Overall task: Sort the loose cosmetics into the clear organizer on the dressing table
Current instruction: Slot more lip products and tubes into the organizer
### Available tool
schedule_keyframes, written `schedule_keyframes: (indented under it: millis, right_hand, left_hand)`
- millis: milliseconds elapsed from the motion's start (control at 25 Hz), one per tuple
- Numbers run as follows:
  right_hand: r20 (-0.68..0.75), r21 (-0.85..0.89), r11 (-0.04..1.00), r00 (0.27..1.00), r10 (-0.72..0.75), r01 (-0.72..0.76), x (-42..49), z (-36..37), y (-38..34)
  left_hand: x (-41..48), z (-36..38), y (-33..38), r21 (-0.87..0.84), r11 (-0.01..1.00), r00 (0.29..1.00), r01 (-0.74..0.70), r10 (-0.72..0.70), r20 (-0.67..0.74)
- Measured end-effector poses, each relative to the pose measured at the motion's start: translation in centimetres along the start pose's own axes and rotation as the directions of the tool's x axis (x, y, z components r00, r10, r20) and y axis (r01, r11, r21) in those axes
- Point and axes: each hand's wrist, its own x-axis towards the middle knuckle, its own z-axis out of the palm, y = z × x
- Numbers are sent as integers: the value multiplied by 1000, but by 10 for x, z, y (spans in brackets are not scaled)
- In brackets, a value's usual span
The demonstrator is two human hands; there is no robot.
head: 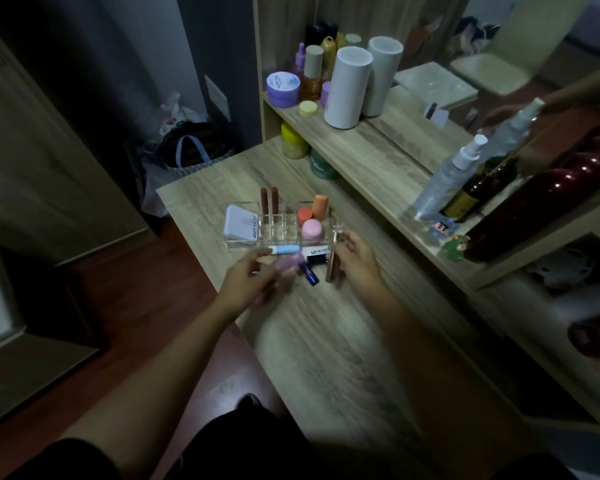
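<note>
The clear organizer (pixel 243 243) stands on the wooden dressing table (pixel 326 341). It holds a white compact (pixel 240 223), two brown lipsticks (pixel 269 202), orange items (pixel 312 209) and a pink round item (pixel 312 229). A light blue tube (pixel 286 250) lies along its front. My left hand (pixel 248 282) is closed around a pink tube (pixel 286 265) just in front of the organizer. My right hand (pixel 355 261) grips a rose-gold tube (pixel 334 268) held upright at the organizer's right end. A dark blue tube (pixel 309 274) and a black-and-white box (pixel 315 255) lie between my hands.
A raised shelf (pixel 378 150) behind the organizer carries white cylinders (pixel 347 86), a purple jar (pixel 283 86), bottles, a spray bottle (pixel 447 178) and a dark red bottle (pixel 541 199). A mirror stands above it. Bags (pixel 187 147) sit on the floor to the left.
</note>
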Motion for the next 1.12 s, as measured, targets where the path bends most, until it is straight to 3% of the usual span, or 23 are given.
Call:
schedule_keyframes:
  millis: [80,160,240,320,440,520,600,800,1000,1120]
  right_hand:
    - [32,55,996,997,-69,67,12,11,-24]
    - [34,34,990,990,-135,134,26,22,-40]
    - [-6,-30,986,986,-165,165,39,31,-48]
    - [-69,-86,979,979,-193,187,53,38,-51]
    - [-118,-115,970,966,-228,215,74,47,-50]
    - [-104,-175,958,963,-247,227,85,51,-47]
    - [-92,-209,952,965,-247,224,91,53,-43]
    - [-35,-267,938,970,-240,223,101,57,-29]
    - [15,-331,906,962,-274,263,108,62,-23]
    - [26,-375,887,959,-281,270,111,66,-20]
  left_hand:
    - [15,-17,10,-262,963,998,61,-65,-8]
    - [33,-34,16,-351,935,997,53,-70,-35]
    - [47,-49,21,-333,942,996,31,-56,-65]
    - [61,-60,22,-242,970,996,1,-22,-86]
    - [77,-68,26,165,979,983,-123,143,-111]
    - [86,-67,31,415,882,960,-223,273,-64]
    - [91,-62,33,546,776,930,-314,366,14]
    - [93,-52,34,638,626,875,-448,455,167]
    - [92,-46,44,583,677,868,-450,485,107]
    - [95,-46,46,620,649,873,-441,471,129]
